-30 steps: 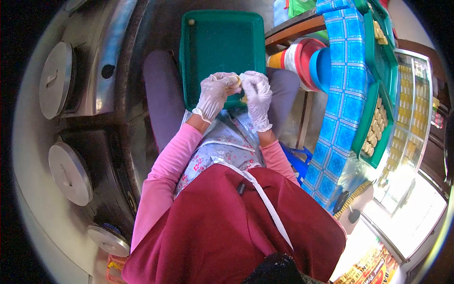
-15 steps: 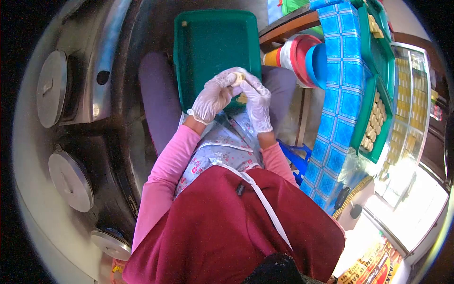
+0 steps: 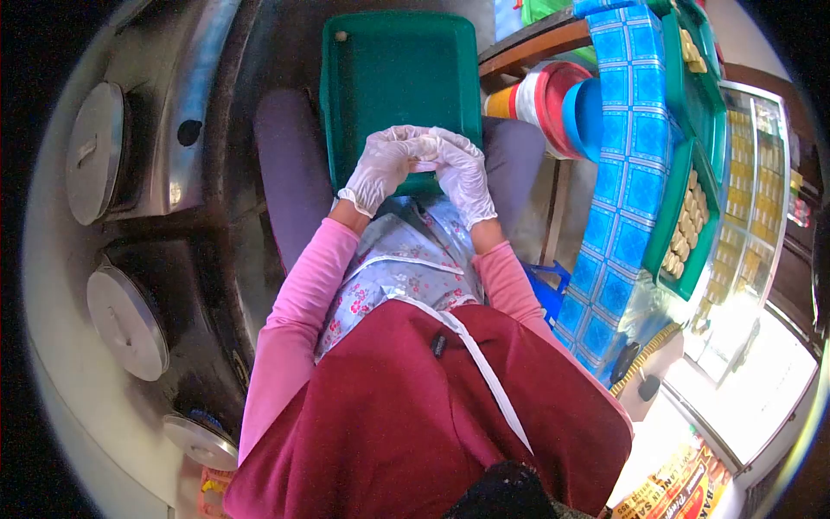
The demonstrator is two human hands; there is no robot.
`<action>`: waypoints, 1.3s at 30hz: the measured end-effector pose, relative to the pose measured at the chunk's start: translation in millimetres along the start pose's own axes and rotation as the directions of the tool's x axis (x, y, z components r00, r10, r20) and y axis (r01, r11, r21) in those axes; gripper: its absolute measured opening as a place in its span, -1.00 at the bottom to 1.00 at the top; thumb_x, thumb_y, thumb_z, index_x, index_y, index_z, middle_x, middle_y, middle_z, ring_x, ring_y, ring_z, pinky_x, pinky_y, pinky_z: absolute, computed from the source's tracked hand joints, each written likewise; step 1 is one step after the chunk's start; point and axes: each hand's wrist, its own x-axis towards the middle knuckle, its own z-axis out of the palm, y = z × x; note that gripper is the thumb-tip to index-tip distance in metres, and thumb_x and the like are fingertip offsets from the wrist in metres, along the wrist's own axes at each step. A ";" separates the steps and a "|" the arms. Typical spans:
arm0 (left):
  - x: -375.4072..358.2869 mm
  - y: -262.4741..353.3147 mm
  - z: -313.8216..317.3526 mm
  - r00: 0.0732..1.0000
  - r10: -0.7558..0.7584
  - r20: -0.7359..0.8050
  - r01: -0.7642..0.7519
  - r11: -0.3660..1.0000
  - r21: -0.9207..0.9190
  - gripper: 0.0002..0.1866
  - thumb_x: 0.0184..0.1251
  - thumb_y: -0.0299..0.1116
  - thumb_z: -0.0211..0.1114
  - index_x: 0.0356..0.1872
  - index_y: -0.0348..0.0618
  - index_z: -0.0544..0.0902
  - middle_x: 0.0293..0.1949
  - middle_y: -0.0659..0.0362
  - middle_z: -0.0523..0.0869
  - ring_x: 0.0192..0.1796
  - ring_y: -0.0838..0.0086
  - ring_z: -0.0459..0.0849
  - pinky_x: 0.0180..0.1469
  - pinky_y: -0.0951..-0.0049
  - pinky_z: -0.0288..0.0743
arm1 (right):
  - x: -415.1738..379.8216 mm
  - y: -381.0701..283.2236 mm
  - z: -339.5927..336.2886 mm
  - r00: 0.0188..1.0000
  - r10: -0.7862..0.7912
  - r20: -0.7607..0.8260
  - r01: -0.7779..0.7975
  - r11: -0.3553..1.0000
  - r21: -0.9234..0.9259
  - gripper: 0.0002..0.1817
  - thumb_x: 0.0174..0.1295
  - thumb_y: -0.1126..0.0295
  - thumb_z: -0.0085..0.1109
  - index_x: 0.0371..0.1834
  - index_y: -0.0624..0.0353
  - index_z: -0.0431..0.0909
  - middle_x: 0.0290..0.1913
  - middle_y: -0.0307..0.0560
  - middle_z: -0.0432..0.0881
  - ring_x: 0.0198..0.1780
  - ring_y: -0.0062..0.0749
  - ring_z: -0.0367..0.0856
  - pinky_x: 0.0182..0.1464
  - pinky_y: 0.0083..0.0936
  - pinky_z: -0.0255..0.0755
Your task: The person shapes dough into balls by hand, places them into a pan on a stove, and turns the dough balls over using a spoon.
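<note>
My left hand [image 3: 382, 169] and my right hand [image 3: 462, 176], both in thin white gloves, meet over the near edge of a green tray [image 3: 406, 82]. Their fingers are curled and pressed together around a small pale piece of dough, which the fingers now hide almost wholly. The tray rests on my lap between my knees. One small pale dough piece [image 3: 341, 36] lies in its far left corner.
Lidded metal pots [image 3: 97, 156] stand on the left. On the right, a table with a blue checked cloth [image 3: 609, 186] bears green trays [image 3: 687, 281] with rows of pale shaped pieces [image 3: 689, 229]. Red and blue tubs [image 3: 581, 119] sit beneath its far end.
My hands have closed further over the pale dough, which showed between the fingertips before. Pale dough seen below the hands is no longer visible. The view has shifted slightly.
</note>
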 end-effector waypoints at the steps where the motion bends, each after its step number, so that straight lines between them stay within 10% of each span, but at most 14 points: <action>1: -1.9 -1.1 -0.7 1.000 0.005 -0.008 -0.005 1.000 -0.002 -0.79 0.37 -0.45 0.34 -0.04 -0.28 0.64 -0.13 0.07 0.76 -0.15 0.31 0.76 -0.04 0.26 0.69 | 0.1 2.9 0.7 1.000 0.022 -0.017 -0.021 0.999 0.046 -0.79 0.25 0.53 0.26 -0.07 0.31 0.70 -0.07 0.00 0.75 -0.07 -0.40 0.70 0.05 -0.48 0.54; 6: 8.5 -15.6 -8.1 0.999 -0.023 -0.046 0.010 0.964 -0.267 -0.88 0.37 -0.54 0.31 -0.14 -0.37 0.64 -0.20 0.03 0.74 -0.19 0.28 0.76 -0.08 0.26 0.73 | -1.3 3.3 11.6 0.925 -0.377 0.041 0.317 0.709 -0.631 -0.83 0.30 0.47 0.25 -0.11 0.25 0.74 -0.09 -0.08 0.75 -0.08 -0.46 0.70 0.00 -0.57 0.53; 9: 10.6 -23.0 -14.0 0.998 -0.049 -0.040 0.030 0.917 -0.399 -0.91 0.40 -0.52 0.27 -0.16 -0.33 0.64 -0.19 0.03 0.74 -0.20 0.28 0.75 -0.05 0.24 0.72 | 4.7 9.8 0.0 0.911 -0.394 0.126 0.390 0.716 -0.579 -0.85 0.25 0.50 0.28 -0.15 0.25 0.73 -0.08 -0.08 0.75 -0.09 -0.43 0.70 -0.02 -0.53 0.56; 12: 0.9 -12.9 -0.6 0.999 0.002 0.044 0.012 0.947 -0.321 -0.87 0.44 -0.40 0.27 -0.12 -0.24 0.65 -0.16 0.11 0.75 -0.13 0.34 0.75 0.02 0.25 0.68 | 22.3 20.3 -26.3 0.979 0.161 0.129 -0.183 0.966 0.184 -0.76 0.20 0.54 0.26 -0.05 0.19 0.71 -0.08 -0.02 0.73 -0.17 -0.41 0.66 -0.22 -0.48 0.55; 15: 8.1 -15.3 -19.6 0.974 -0.013 0.225 0.027 0.998 -0.061 -0.85 0.42 -0.40 0.28 -0.12 -0.25 0.65 -0.16 0.12 0.74 -0.13 0.33 0.74 0.04 0.24 0.66 | 23.1 21.4 -15.4 0.946 0.313 -0.082 -0.267 0.899 0.347 -0.70 0.19 0.53 0.27 0.01 0.22 0.68 -0.08 -0.01 0.73 -0.23 -0.40 0.65 -0.35 -0.46 0.51; 23: 10.4 -21.2 -21.3 1.000 -0.017 -0.016 0.010 0.941 -0.339 -0.79 0.43 -0.41 0.27 -0.02 -0.29 0.64 -0.13 0.08 0.74 -0.11 0.31 0.74 0.08 0.24 0.65 | -12.2 13.3 20.8 0.968 -0.172 -0.182 0.080 0.902 -0.425 -0.70 0.47 0.29 0.08 0.01 0.21 0.73 -0.05 -0.17 0.77 -0.06 -0.51 0.68 -0.04 -0.52 0.50; 25: 12.9 -24.4 -14.9 0.997 0.010 -0.073 -0.038 0.919 -0.393 -0.77 0.44 -0.42 0.26 0.02 -0.30 0.63 -0.12 0.08 0.74 -0.11 0.31 0.74 0.09 0.25 0.65 | -16.8 29.9 2.9 0.905 -0.416 0.089 0.361 0.640 -0.678 -0.70 0.40 0.43 0.14 0.13 0.23 0.68 0.12 -0.10 0.71 0.06 -0.46 0.67 0.20 -0.45 0.48; 27: -0.9 -17.0 4.3 0.990 0.026 -0.136 -0.074 0.930 -0.360 -0.76 0.45 -0.44 0.24 0.06 -0.32 0.62 -0.11 0.08 0.74 -0.13 0.32 0.74 0.11 0.27 0.65 | -18.7 28.2 11.3 0.951 -0.295 -0.092 0.232 0.879 -0.417 -0.70 0.36 0.45 0.19 0.12 0.23 0.68 0.14 -0.09 0.70 0.12 -0.40 0.65 0.24 -0.45 0.46; 30: -3.5 -12.7 1.7 0.999 -0.032 -0.041 0.024 0.983 -0.182 -0.75 0.47 -0.47 0.21 0.09 -0.32 0.60 -0.10 0.10 0.73 -0.09 0.35 0.73 0.13 0.31 0.65 | -12.9 25.1 4.0 0.943 -0.328 -0.048 0.271 0.845 -0.461 -0.68 0.34 0.45 0.18 0.14 0.17 0.68 0.14 -0.05 0.67 0.13 -0.28 0.61 0.21 -0.39 0.45; 34: 0.1 -18.9 -5.0 0.991 -0.057 -0.118 0.014 0.941 -0.339 -0.75 0.46 -0.49 0.22 0.09 -0.32 0.61 -0.06 0.11 0.73 -0.02 0.40 0.71 0.12 0.40 0.63 | -16.2 6.0 10.9 0.701 -0.522 0.486 0.519 -0.095 -0.850 -0.61 0.28 0.39 0.21 0.19 0.03 0.67 0.12 0.02 0.58 0.06 -0.06 0.49 0.13 -0.23 0.40; 37: 4.0 -28.0 -7.4 0.993 0.015 -0.115 -0.057 0.928 -0.369 -0.76 0.44 -0.52 0.23 0.07 -0.32 0.62 -0.06 0.09 0.73 -0.02 0.39 0.71 0.10 0.43 0.63 | -17.2 7.5 16.9 0.661 -0.495 0.564 0.417 -0.383 -0.824 -0.57 0.27 0.36 0.23 0.24 0.04 0.63 0.12 0.01 0.57 0.07 -0.03 0.50 0.14 -0.22 0.40; 39: 3.9 -25.0 -6.0 0.996 0.039 -0.080 -0.064 0.937 -0.342 -0.77 0.42 -0.54 0.24 0.05 -0.32 0.62 -0.07 0.08 0.73 -0.03 0.38 0.72 0.11 0.44 0.63 | -18.1 10.5 14.5 0.724 -0.525 0.446 0.438 -0.148 -0.886 -0.54 0.30 0.36 0.20 0.29 0.04 0.58 0.14 0.02 0.59 0.12 -0.13 0.52 0.18 -0.28 0.40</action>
